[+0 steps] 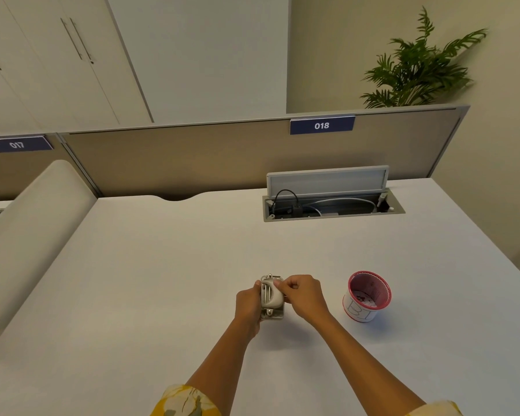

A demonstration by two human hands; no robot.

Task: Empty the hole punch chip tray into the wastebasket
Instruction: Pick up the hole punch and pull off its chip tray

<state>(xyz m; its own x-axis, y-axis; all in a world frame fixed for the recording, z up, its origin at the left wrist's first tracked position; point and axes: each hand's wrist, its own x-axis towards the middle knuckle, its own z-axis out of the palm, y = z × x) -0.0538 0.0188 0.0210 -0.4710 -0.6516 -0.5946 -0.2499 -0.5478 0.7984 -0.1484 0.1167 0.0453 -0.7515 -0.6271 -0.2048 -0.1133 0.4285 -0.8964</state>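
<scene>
Punch (271,297): grasped by both hands, left (248,307), right (302,294), on surface (162,265). Cup (367,295): right of hands.

The hole punch (271,296) sits on the white worktop (162,265). The left hand (248,304) grips its left side; the right hand (302,292) pinches its upper right edge with thumb and fingertips. Just to the right, apart from both hands, stands the wastebasket (367,296) (a small upright cup, red-rimmed, with dark specks inside). At the rear of the worktop, a cable hatch (332,202) stands with its lid raised. Placard 018 (322,125) is mounted on the divider panel (192,157).
</scene>
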